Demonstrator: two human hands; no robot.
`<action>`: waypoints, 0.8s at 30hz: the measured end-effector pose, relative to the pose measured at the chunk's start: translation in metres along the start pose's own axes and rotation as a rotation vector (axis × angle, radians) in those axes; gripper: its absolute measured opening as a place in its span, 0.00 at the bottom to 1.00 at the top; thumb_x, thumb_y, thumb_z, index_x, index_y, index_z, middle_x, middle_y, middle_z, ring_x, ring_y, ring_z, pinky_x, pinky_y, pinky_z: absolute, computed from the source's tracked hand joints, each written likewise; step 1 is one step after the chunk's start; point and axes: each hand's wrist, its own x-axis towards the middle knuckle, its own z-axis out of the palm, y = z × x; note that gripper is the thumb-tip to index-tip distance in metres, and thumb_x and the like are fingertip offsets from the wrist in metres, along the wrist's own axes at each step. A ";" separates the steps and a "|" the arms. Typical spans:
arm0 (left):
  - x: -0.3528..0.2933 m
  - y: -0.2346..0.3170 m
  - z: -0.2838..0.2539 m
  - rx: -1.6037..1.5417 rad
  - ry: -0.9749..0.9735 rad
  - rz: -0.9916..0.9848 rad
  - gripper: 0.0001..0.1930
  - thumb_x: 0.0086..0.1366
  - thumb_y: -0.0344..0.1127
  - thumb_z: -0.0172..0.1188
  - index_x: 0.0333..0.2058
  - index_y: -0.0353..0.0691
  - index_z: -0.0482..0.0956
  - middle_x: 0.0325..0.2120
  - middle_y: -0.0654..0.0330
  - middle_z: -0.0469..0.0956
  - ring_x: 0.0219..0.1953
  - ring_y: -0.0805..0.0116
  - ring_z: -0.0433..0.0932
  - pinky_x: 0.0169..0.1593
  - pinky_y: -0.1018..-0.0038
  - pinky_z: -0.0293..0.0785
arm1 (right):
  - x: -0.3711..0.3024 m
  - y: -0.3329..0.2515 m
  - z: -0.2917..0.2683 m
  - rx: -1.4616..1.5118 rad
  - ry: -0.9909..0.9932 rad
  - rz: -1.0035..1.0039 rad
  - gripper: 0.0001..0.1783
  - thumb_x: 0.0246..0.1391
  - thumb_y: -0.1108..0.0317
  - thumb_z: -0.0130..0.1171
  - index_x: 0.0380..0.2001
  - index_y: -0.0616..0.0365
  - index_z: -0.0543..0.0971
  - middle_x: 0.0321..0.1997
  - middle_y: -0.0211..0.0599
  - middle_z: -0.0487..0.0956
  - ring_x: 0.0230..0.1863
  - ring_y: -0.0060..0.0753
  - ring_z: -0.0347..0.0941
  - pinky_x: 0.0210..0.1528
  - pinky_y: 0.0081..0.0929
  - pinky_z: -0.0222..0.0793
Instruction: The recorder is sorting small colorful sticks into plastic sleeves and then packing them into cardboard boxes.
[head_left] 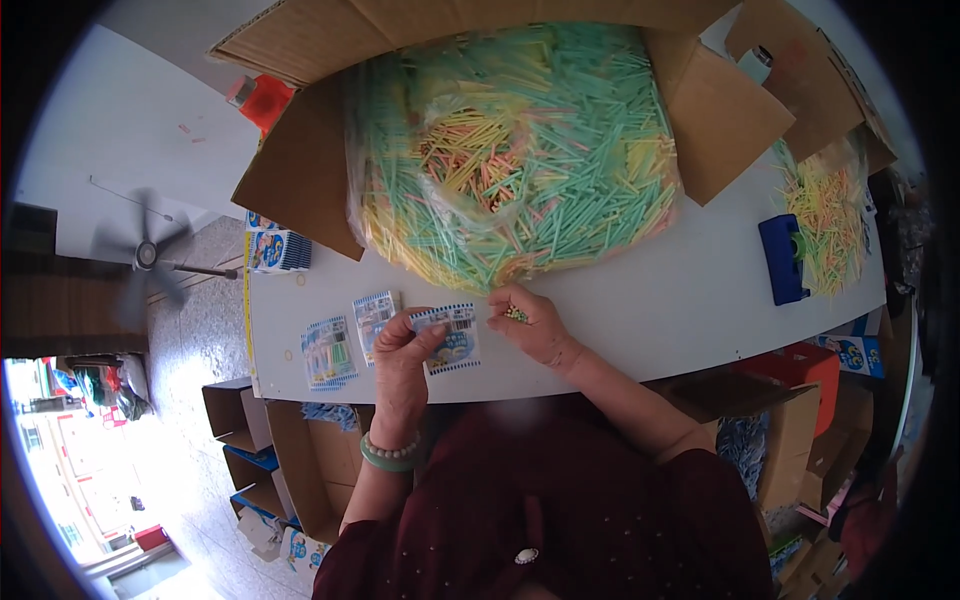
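Note:
My left hand (400,372) pinches a small printed plastic packet (456,350) between thumb and fingers, above the near part of the white table. Just to its right, my right hand (543,330) is closed around a bundle of thin pastel sticks (516,314), whose ends point toward the packet. Beyond the hands lies a large clear plastic bag (590,200) full of green, yellow and pink sticks, torn open on top, in an opened cardboard box (305,165). Left of my left hand, a filled packet (330,355) lies flat beside other printed packets (373,316).
A blue tape dispenser (780,262) stands at the right, beside another bag of sticks (835,225). Small printed boxes (278,250) are stacked at the table's left edge, below a red-orange container (268,105). Open cartons (315,455) sit under the near edge. A fan (147,255) stands left.

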 end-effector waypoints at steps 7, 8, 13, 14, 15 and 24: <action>-0.004 -0.023 0.000 0.091 -0.074 -0.274 0.10 0.70 0.32 0.48 0.42 0.37 0.77 0.34 0.64 0.80 0.34 0.77 0.78 0.40 0.77 0.76 | -0.009 0.002 0.001 -0.176 -0.041 -0.057 0.06 0.54 0.76 0.54 0.37 0.62 0.74 0.32 0.33 0.78 0.34 0.25 0.75 0.41 0.26 0.71; -0.003 -0.025 -0.001 0.083 -0.067 -0.271 0.10 0.70 0.32 0.48 0.42 0.37 0.77 0.34 0.64 0.80 0.34 0.77 0.78 0.40 0.77 0.76 | -0.008 0.002 -0.001 -0.180 -0.050 -0.057 0.06 0.54 0.76 0.54 0.37 0.62 0.74 0.32 0.33 0.78 0.34 0.25 0.75 0.41 0.26 0.71; 0.000 -0.022 0.001 0.129 -0.054 -0.291 0.05 0.65 0.29 0.55 0.34 0.38 0.80 0.28 0.68 0.79 0.32 0.82 0.75 0.35 0.82 0.72 | -0.001 -0.027 -0.015 0.329 0.088 0.261 0.04 0.57 0.75 0.52 0.37 0.60 0.74 0.31 0.34 0.77 0.35 0.28 0.75 0.45 0.31 0.73; 0.000 -0.025 0.000 0.123 -0.051 -0.293 0.05 0.65 0.29 0.55 0.34 0.38 0.80 0.28 0.68 0.79 0.32 0.82 0.75 0.35 0.82 0.72 | 0.002 -0.032 -0.016 0.325 0.085 0.266 0.04 0.57 0.75 0.52 0.37 0.60 0.74 0.31 0.34 0.77 0.35 0.28 0.75 0.45 0.31 0.73; 0.002 -0.029 -0.002 0.174 -0.052 -0.223 0.04 0.63 0.27 0.57 0.31 0.38 0.80 0.27 0.69 0.78 0.30 0.83 0.73 0.34 0.83 0.70 | 0.005 -0.036 -0.015 0.501 0.115 0.283 0.05 0.57 0.75 0.51 0.37 0.60 0.74 0.31 0.33 0.77 0.35 0.28 0.75 0.46 0.34 0.74; 0.005 -0.024 0.005 0.329 -0.050 -0.167 0.06 0.56 0.23 0.62 0.24 0.39 0.76 0.21 0.71 0.74 0.22 0.84 0.68 0.25 0.84 0.64 | 0.009 -0.055 -0.015 0.464 0.216 0.160 0.05 0.58 0.76 0.51 0.38 0.61 0.72 0.30 0.35 0.75 0.36 0.31 0.75 0.48 0.41 0.75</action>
